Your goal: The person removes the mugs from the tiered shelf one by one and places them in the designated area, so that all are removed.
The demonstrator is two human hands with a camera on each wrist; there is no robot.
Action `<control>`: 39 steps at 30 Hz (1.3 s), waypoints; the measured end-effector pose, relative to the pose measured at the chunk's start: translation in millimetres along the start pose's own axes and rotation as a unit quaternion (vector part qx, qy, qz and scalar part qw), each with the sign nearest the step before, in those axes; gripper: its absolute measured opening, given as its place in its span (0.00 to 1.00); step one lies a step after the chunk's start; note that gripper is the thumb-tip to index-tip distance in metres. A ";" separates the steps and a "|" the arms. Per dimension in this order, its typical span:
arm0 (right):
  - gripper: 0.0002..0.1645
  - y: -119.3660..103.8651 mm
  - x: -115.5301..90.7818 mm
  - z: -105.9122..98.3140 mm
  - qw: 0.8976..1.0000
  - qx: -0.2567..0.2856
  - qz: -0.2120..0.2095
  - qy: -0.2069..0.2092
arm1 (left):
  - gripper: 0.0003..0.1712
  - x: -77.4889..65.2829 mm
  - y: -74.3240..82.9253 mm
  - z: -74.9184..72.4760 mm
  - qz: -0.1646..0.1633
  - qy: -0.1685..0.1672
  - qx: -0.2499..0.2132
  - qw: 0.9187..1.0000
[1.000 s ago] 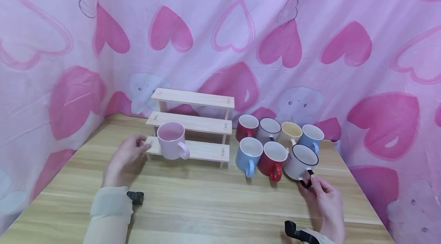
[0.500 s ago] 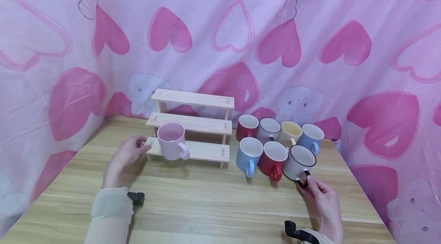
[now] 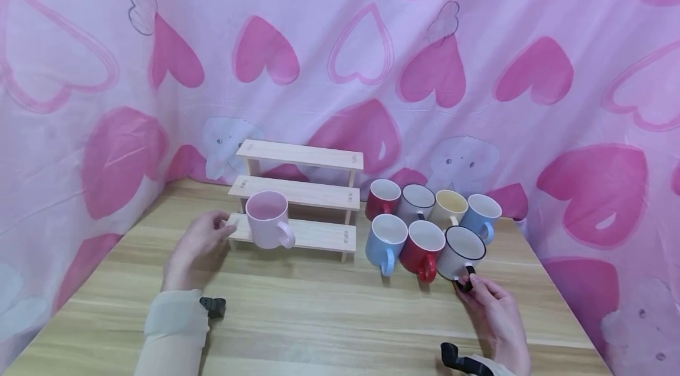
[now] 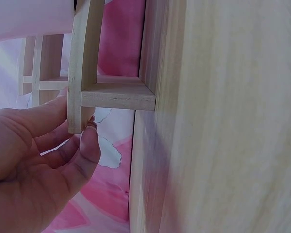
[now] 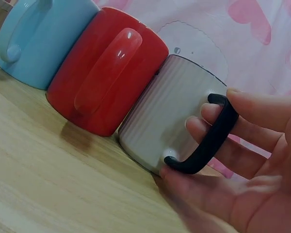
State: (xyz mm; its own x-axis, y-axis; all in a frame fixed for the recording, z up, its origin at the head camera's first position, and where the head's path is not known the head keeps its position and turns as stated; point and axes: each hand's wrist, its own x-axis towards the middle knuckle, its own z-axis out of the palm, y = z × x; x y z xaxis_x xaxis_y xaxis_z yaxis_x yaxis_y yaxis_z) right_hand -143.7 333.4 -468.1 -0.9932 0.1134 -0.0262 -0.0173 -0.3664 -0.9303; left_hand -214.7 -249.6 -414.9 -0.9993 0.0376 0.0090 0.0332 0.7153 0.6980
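Observation:
My right hand [image 3: 499, 311] holds the black handle [image 5: 211, 143] of a white ribbed mug [image 5: 167, 107] with a dark rim, fingers passing through the loop. This mug stands on the table, close beside a red mug [image 3: 422, 249]. Over on the left, my left hand [image 3: 199, 240] grips the end of the lowest board of a three-step wooden shelf [image 3: 324, 234]; in the left wrist view the thumb lies on one face and fingers [image 4: 89, 145] on the other. A pink mug [image 3: 267, 222] sits on that lowest board, handle turned to the right.
Left of the red mug is a light blue mug [image 3: 386, 240]. Behind stand another red mug [image 3: 381, 199], a second dark-rimmed white mug [image 3: 414, 205], a cream mug [image 3: 447, 209] and another blue mug [image 3: 480, 216]. A heart-patterned curtain [image 3: 340, 39] borders the wooden table [image 3: 319, 323].
The white mug and my right hand have shifted slightly left, bringing the mug up to the red one. My left hand keeps its place on the shelf. The head view has tilted slightly.

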 end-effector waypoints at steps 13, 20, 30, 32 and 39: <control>0.38 -37.7 -6.0 8.4 0.955 -0.276 0.110 -0.005 | 0.27 4.8 -1.6 3.9 0.004 0.002 -0.002 1.000; 0.37 -59.8 -17.2 24.5 0.921 -0.389 0.002 -0.009 | 0.27 2.1 -1.7 2.1 -0.002 0.007 0.001 1.000; 0.27 -83.2 -25.8 88.7 0.910 -0.397 -0.120 -0.028 | 0.30 4.9 0.9 0.2 -0.018 -0.009 -0.005 1.000; 0.24 -82.6 -24.1 106.4 0.912 -0.386 -0.131 -0.040 | 0.30 4.2 1.4 0.2 -0.016 -0.010 -0.009 1.000; 0.18 -66.9 -23.1 171.4 0.904 -0.394 -0.135 -0.091 | 0.27 1.0 -2.0 1.2 -0.008 -0.003 -0.010 1.000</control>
State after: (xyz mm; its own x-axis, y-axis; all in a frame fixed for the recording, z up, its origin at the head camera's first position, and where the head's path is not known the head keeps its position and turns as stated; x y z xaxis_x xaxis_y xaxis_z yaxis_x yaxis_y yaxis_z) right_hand -139.3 197.0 -342.5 -0.9686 -0.0802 0.2353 -0.2465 0.4325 -0.8673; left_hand -215.7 -250.2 -417.2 -0.9995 0.0305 -0.0063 0.0169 0.7023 0.7117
